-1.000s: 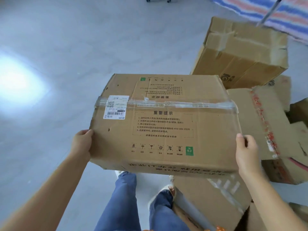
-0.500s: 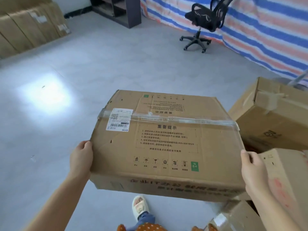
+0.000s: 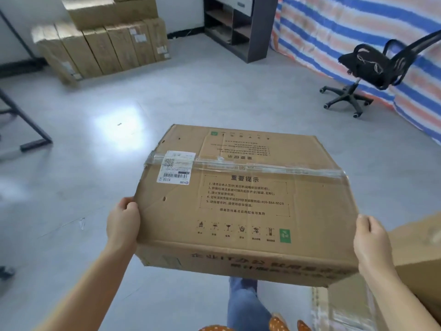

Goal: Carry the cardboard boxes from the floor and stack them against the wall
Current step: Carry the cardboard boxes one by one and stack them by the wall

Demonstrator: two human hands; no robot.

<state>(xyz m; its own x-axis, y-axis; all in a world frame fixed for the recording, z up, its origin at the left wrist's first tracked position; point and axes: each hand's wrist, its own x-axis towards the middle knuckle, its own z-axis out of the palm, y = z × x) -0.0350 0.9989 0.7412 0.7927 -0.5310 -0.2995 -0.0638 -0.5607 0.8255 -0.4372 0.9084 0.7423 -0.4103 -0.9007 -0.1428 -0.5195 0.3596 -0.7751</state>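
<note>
I hold a flat cardboard box in front of me, above the floor. It has printed text, clear tape across its top and a white shipping label near its left end. My left hand grips its near left corner and my right hand grips its near right corner. Against the far wall at upper left stands a stack of cardboard boxes, several upright ones side by side with another box lying on top.
More cardboard boxes lie on the floor at lower right. A black office chair stands at right before a striped tarp. A dark shelf unit is at the back. A black metal frame leg crosses the left edge.
The view has lifted and turned left, away from the pile of boxes, bringing the wall stack and shelf into sight. Both hands keep the same grip on the box.
</note>
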